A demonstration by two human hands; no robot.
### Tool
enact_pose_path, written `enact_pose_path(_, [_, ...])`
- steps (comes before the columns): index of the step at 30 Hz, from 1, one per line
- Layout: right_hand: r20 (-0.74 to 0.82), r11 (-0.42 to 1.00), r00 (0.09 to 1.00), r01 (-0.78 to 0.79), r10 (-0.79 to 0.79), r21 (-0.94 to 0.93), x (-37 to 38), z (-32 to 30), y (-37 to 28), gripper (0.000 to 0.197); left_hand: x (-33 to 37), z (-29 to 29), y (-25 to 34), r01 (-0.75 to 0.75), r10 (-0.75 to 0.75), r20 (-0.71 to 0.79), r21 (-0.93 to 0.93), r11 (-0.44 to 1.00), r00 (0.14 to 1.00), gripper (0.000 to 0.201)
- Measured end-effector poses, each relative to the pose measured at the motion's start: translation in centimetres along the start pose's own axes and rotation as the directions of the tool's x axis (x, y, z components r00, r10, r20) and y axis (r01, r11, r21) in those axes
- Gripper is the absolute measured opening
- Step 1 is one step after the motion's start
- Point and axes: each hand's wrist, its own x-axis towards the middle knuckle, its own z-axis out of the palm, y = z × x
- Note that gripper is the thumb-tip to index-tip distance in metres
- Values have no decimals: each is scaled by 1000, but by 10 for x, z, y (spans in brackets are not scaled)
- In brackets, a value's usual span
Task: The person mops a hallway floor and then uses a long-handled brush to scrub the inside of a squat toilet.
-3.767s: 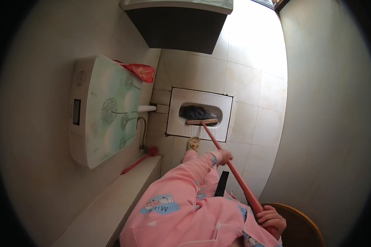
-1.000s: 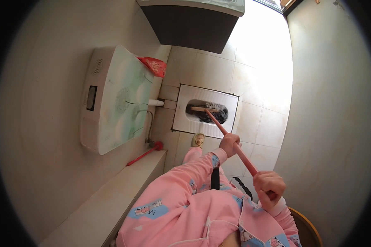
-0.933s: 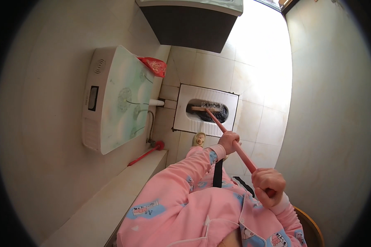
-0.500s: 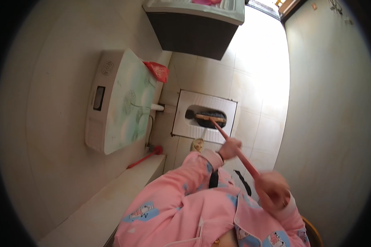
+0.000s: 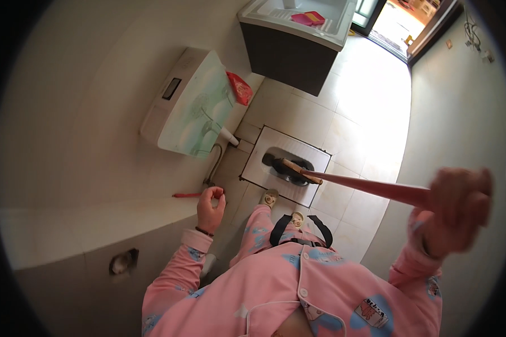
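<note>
Your right hand grips the red brush handle at its far end so the bristles reach the squat toilet, while your left hand hangs loosely curled, holding nothing.

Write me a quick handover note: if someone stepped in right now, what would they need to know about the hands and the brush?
Right hand: raised, blurred, gripping the upper end of the long red-handled brush.
Left hand: empty, loosely curled, off the handle, near the low ledge.
Brush head: over the dark opening of the squat toilet, set in the floor.
Done: cannot tell how clean the pan is.
Left: probably regrip with both hands, then check the pan up close.
</note>
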Motion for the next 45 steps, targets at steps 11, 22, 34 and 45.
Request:
enact_pose_path(11, [-21, 975, 988, -146, 152, 164, -32, 89, 70, 20, 9, 117, 154, -252, 400, 177, -536, 805, 899, 55])
enact_pose_path(22, [50, 958, 963, -267, 264, 103, -72, 100, 152, 12, 69, 160, 137, -204, 589, 288, -751, 629, 755, 25])
enact_pose_path(34, [22, 980, 997, -79, 76, 182, 50, 68, 11, 18, 90, 69, 283, -276, 703, 199, -821, 500, 683, 15])
enact_pose_path(45, [53, 925, 925, -373, 377, -69, -34, 105, 151, 18, 114, 186, 97, -287, 566, 417, -563, 775, 711, 25])
